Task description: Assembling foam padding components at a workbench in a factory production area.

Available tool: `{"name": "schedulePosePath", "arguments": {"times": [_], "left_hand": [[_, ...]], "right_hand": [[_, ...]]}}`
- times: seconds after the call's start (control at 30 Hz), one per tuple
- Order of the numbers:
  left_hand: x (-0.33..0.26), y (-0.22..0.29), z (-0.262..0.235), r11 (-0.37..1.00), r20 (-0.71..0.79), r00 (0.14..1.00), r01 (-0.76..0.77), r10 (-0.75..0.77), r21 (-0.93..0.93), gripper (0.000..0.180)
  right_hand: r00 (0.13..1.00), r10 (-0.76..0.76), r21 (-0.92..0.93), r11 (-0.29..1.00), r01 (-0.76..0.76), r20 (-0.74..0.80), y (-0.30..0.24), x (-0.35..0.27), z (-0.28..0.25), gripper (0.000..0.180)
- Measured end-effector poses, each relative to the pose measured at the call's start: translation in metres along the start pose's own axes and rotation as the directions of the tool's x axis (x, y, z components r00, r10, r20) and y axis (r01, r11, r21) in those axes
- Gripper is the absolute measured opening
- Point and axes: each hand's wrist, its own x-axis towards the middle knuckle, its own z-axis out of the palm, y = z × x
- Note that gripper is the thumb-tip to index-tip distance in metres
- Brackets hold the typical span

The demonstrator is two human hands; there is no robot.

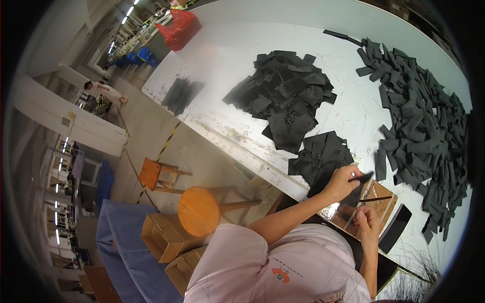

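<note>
My left hand [342, 185] pinches a black fabric piece [361, 178] and holds it up over a wooden board [385, 194]. A clear, shiny sheet [331, 209] lies on the board's left part, and a thin dark strip [376, 199] crosses it. At the board's near side my right hand [369, 222] is closed with fingers curled. What it holds, if anything, I cannot make out. Just beyond my left hand spreads a small stack of flat black pieces [323, 154]. A long dark object with a pale rim [395, 228] rests right of my right hand.
Farther up the white table [222, 55] are a large black pile [288, 86], a neat black stack [183, 95] and a red bag [179, 29]. Narrow black strips [424, 126] heap along the right. Left on the floor stand wooden stools [199, 211] and cardboard boxes [164, 237]. A person [106, 91] is far off.
</note>
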Motion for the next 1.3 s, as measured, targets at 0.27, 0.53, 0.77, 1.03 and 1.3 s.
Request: {"name": "schedulePosePath", "arguments": {"times": [0.27,0.53,0.77,1.03,1.3], "left_hand": [[-0.059,0.038,0.004,1.000,0.430,0.903,-0.005,-0.001,0.012,0.034],[-0.063,0.040,0.027,0.892,0.354,0.928,0.252,-0.114,-0.376,0.029],[-0.058,0.054,0.019,0.725,0.394,0.889,0.428,-0.232,-0.540,0.025],[-0.062,0.053,0.032,0.816,0.363,0.906,0.371,-0.215,-0.444,0.020],[-0.065,0.049,0.033,0.846,0.323,0.909,0.377,-0.262,-0.376,0.015]], "right_hand": [[0.989,0.111,0.678,0.721,-0.146,0.095,-0.008,-0.010,0.017,0.039],[0.913,0.231,0.668,0.742,0.058,-0.337,-0.017,-0.019,0.005,0.023],[0.902,0.259,0.803,0.578,0.142,-0.345,-0.024,0.001,-0.013,0.012],[0.898,0.304,0.839,0.532,0.117,-0.318,-0.020,-0.005,-0.016,0.013],[0.877,0.330,0.810,0.577,0.106,-0.350,-0.010,0.001,-0.012,0.015]]}}
